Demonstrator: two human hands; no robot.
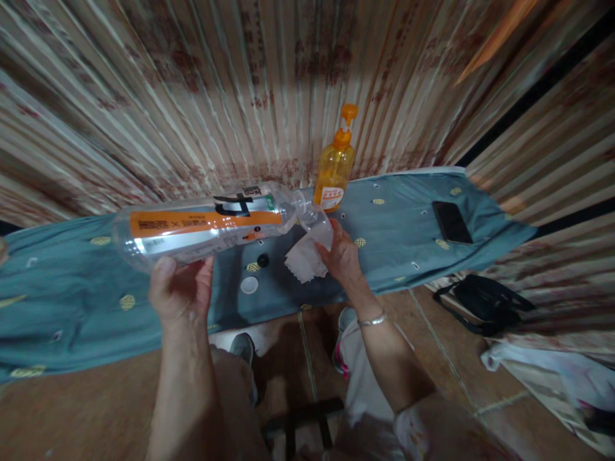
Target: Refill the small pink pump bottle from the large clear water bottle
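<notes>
My left hand [180,291] grips a clear plastic bottle [206,227] with an orange and white label. The bottle lies nearly level, its open neck pointing right. My right hand [342,255] holds a crumpled white tissue [307,256] right at the bottle's mouth. Under the bottle, on the teal cloth [403,230], lie a white cap [249,285] and a small black cap [262,260].
An orange pump bottle [335,168] stands at the back of the cloth-covered board, by the patterned curtain. A black phone [451,222] lies on the cloth to the right. A black bag [485,302] sits on the tiled floor at right. My knees and shoes show below.
</notes>
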